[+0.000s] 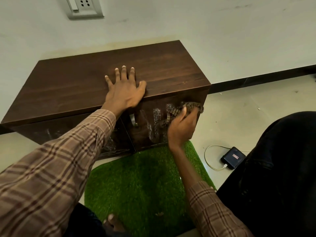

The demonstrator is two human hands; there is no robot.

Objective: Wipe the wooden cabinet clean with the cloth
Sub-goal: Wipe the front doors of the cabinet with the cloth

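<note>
1. Low wooden cabinet (71,86) in front of me, dark brown with a fine straight grain, smooth flat top, boxy with sharp square edges. It sits on the floor, back against a pale wall.
2. My left hand (124,90) lies flat on the cabinet top near the front edge, fingers spread and straight, thumb right at the edge. It's gripping nothing, just pressing down.
3. My right hand (183,127) has the cloth (186,108) bunched up in curled fingers and pushed against the right-hand door (150,127), up near its top right corner. The cloth is a checked brown weave, crumpled, with a strip dangling off to the left.
4. That door front has whitish streaky smears in vertical patches, kind of foamy or wet looking. Fainter smears show on the left door too.
5. A small metal handle (132,119) sits by the seam between the two doors. Both doors are closed, so I can't tell what's inside.
6. Under me there's a green mat (142,182) with a shaggy fake-grass pile and rounded corners, touching the cabinet base.
7. On the pale tiled floor to the right lies a small dark rectangular power bank (233,157) with a thin white cable (207,159) looped off it.
8. My sleeves are brown plaid, soft-looking fabric.
</note>
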